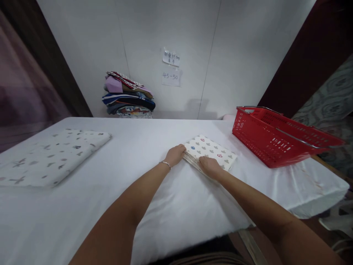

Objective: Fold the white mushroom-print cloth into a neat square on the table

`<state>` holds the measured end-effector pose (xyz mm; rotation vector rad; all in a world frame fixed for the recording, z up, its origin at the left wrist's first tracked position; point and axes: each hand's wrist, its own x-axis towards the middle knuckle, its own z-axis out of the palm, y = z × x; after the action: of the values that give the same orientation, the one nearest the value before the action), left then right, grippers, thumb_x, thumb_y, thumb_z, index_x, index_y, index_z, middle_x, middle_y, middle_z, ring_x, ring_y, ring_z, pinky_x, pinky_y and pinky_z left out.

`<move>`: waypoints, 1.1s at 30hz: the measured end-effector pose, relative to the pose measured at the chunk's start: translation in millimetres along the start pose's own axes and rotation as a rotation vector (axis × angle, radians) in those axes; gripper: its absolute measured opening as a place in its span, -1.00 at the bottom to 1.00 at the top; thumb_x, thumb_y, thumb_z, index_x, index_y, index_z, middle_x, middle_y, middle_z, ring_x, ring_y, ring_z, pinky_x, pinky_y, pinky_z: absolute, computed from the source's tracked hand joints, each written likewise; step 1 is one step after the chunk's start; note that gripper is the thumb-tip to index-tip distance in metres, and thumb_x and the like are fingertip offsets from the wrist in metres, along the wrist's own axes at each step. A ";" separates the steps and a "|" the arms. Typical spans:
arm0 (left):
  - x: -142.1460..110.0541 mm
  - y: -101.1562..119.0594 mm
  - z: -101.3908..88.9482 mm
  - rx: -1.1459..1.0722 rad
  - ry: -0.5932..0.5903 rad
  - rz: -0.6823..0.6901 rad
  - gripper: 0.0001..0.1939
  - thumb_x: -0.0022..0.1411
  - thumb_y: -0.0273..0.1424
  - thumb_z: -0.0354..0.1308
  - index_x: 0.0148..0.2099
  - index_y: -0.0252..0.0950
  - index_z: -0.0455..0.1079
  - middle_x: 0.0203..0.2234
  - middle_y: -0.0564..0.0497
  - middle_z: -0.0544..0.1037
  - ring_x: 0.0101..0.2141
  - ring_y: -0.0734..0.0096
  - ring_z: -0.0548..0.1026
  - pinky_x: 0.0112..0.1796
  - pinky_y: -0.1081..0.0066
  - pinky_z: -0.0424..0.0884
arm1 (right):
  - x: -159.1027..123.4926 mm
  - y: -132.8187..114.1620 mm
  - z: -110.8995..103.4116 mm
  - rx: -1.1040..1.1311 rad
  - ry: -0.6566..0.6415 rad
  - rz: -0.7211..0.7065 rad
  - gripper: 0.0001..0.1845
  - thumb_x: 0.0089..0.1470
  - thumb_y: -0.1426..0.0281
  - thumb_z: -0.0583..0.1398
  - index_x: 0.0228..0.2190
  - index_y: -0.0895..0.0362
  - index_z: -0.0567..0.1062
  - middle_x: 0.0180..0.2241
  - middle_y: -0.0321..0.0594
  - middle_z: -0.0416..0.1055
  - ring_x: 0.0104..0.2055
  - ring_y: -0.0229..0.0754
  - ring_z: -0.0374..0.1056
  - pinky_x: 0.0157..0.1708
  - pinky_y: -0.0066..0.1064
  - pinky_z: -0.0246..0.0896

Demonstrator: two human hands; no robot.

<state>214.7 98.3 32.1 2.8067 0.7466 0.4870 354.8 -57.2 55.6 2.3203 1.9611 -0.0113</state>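
A folded white cloth (211, 147) with grey, red and blue prints lies on the table, its layered edge turned towards me. My left hand (175, 154) grips its left corner, fingers closed on the layers. Along the near edge, my right hand (210, 166) is closed on the same cloth, thumb on top. The undersides of both hands' grips are hidden.
A white-covered table (132, 147) spreads below. Another folded printed cloth (57, 154) lies at left. At the back stands a stack of folded fabrics (128, 97). A red basket (275, 136) sits at right. Paper signs (171, 77) hang on the wall.
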 end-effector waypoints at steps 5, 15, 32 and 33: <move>6.1 -4.3 5.3 -0.043 0.018 -0.064 -0.79 0.25 -0.43 -0.09 -0.13 -0.18 0.32 -0.07 0.08 0.41 -0.14 0.45 0.41 -0.22 0.44 0.31 | 0.1 -1.8 -1.9 0.020 -0.005 0.010 -0.69 0.25 0.28 -0.11 -0.24 0.16 0.35 -0.20 -0.10 0.41 -0.19 -0.13 0.32 -0.28 -0.38 0.08; 11.0 -10.2 5.7 0.023 -0.007 -0.096 -0.75 0.25 -0.44 -0.10 -0.10 -0.14 0.33 -0.06 0.08 0.38 -0.16 0.43 0.43 -0.28 0.45 0.31 | -0.1 0.5 2.9 -0.018 0.012 -0.035 -0.71 0.26 0.30 -0.11 -0.23 0.17 0.32 -0.22 -0.09 0.40 -0.21 -0.13 0.32 -0.32 -0.39 0.07; 3.7 -3.9 0.4 0.111 -0.043 0.030 -0.74 0.27 -0.39 -0.09 -0.13 -0.09 0.41 -0.28 0.07 0.42 -0.29 0.47 0.42 -0.37 0.49 0.25 | 0.4 2.9 2.6 0.042 0.000 -0.012 -0.70 0.27 0.30 -0.13 -0.24 0.16 0.32 -0.20 -0.10 0.41 -0.19 -0.13 0.32 -0.28 -0.39 0.06; 4.6 -2.6 1.0 0.137 -0.051 0.032 -0.74 0.27 -0.40 -0.10 -0.13 -0.10 0.41 -0.28 0.06 0.42 -0.29 0.46 0.42 -0.38 0.49 0.25 | 0.3 2.8 2.5 0.046 -0.003 -0.009 -0.70 0.27 0.30 -0.13 -0.24 0.15 0.32 -0.20 -0.10 0.41 -0.19 -0.14 0.31 -0.28 -0.39 0.06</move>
<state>217.6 102.8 31.7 2.9492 0.7529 0.3819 357.8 -57.5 53.3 2.3384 1.9907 -0.0611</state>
